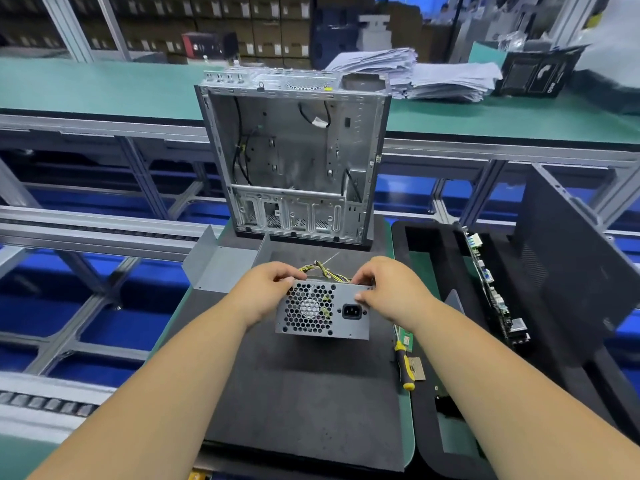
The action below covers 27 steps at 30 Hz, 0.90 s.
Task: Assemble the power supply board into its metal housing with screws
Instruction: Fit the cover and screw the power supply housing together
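A grey power supply housing (341, 325) stands on the black mat (311, 403), its honeycomb fan grille and black power socket facing me. Yellow and black wires (329, 271) stick out over its top. My left hand (268, 289) grips the upper left corner of the housing. My right hand (388, 289) grips the upper right corner, thumb on the front face. A bent grey metal cover (221, 268) lies open just to the left behind it. A yellow-and-black screwdriver (403, 365) lies to the right on the mat's edge. No screws can be made out.
An open computer case (294, 161) stands upright behind the mat. A black foam tray (429, 403) on the right holds a circuit board (491, 289) on edge and a dark side panel (568, 271). Paper stacks (415, 74) lie on the far green bench. A conveyor frame runs to the left.
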Motion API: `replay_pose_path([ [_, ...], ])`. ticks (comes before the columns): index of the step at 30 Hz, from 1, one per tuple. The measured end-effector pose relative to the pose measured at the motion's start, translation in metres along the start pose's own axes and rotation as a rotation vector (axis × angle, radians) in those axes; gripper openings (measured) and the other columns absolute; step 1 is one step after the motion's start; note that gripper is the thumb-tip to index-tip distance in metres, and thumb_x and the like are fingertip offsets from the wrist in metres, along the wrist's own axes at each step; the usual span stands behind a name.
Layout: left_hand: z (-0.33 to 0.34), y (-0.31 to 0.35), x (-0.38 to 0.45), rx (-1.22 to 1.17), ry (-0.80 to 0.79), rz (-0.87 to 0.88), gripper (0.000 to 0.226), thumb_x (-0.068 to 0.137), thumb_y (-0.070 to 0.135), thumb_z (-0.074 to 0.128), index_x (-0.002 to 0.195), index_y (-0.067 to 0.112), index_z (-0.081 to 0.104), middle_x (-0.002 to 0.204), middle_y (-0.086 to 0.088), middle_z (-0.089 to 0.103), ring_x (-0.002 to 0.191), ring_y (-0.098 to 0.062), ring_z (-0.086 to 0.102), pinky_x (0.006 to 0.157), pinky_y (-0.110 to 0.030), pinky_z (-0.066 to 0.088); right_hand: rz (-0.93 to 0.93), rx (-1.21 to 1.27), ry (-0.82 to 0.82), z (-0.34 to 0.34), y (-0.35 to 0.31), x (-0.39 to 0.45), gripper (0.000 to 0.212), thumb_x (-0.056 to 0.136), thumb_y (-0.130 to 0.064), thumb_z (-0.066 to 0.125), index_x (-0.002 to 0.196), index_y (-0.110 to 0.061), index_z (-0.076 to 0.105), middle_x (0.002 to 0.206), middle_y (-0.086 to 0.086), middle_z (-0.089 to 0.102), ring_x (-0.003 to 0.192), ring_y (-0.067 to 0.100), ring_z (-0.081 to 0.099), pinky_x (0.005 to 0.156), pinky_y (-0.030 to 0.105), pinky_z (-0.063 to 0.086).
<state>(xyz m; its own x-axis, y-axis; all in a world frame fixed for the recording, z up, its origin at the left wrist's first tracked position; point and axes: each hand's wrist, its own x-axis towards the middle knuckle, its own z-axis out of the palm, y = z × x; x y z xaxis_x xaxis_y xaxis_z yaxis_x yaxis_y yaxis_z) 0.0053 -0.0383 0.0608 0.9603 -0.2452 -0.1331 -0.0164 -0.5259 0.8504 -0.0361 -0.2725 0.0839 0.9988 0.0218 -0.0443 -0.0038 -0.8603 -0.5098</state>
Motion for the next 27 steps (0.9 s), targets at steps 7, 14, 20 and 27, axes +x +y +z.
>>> replay_pose_path([
  [7, -0.003, -0.005, 0.023, -0.109, 0.002, 0.089, 0.039, 0.095, 0.001, 0.052, 0.095, 0.037, 0.067, 0.111, 0.007, 0.068, 0.108, -0.015, 0.061, 0.099, -0.027, 0.045, -0.008, -0.038, 0.126, 0.009, -0.001, 0.013, 0.013, 0.084, -0.016, 0.073, 0.087, -0.027, 0.065, 0.088, -0.013, 0.048, 0.084, 0.013, 0.053, 0.074, 0.027, 0.041],
  [14, 0.014, -0.03, 0.018, -0.092, -0.062, 0.068, 0.036, 0.095, 0.001, 0.053, 0.098, 0.035, 0.063, 0.112, 0.008, 0.065, 0.091, -0.012, 0.056, 0.077, -0.012, 0.042, 0.054, -0.079, 0.065, 0.034, 0.011, 0.009, 0.012, 0.084, -0.019, 0.075, 0.09, -0.026, 0.068, 0.086, -0.012, 0.047, 0.084, 0.014, 0.055, 0.07, 0.026, 0.037],
  [20, 0.023, -0.053, -0.007, -0.031, -0.082, 0.096, 0.035, 0.093, 0.0, 0.054, 0.098, 0.035, 0.061, 0.107, 0.014, 0.066, 0.103, -0.01, 0.06, 0.091, -0.022, 0.044, 0.015, -0.069, -0.041, 0.052, 0.021, -0.01, 0.015, 0.083, -0.017, 0.076, 0.095, -0.023, 0.07, 0.089, -0.012, 0.05, 0.087, 0.013, 0.055, 0.075, 0.025, 0.041],
  [27, 0.028, -0.065, -0.021, 0.03, -0.069, 0.115, 0.038, 0.093, 0.002, 0.053, 0.105, 0.038, 0.059, 0.112, 0.019, 0.063, 0.107, 0.008, 0.055, 0.096, -0.017, 0.04, -0.062, 0.106, -0.025, 0.05, 0.043, -0.026, 0.013, 0.093, -0.025, 0.063, 0.097, -0.028, 0.075, 0.09, -0.014, 0.057, 0.085, 0.001, 0.054, 0.073, 0.017, 0.038],
])
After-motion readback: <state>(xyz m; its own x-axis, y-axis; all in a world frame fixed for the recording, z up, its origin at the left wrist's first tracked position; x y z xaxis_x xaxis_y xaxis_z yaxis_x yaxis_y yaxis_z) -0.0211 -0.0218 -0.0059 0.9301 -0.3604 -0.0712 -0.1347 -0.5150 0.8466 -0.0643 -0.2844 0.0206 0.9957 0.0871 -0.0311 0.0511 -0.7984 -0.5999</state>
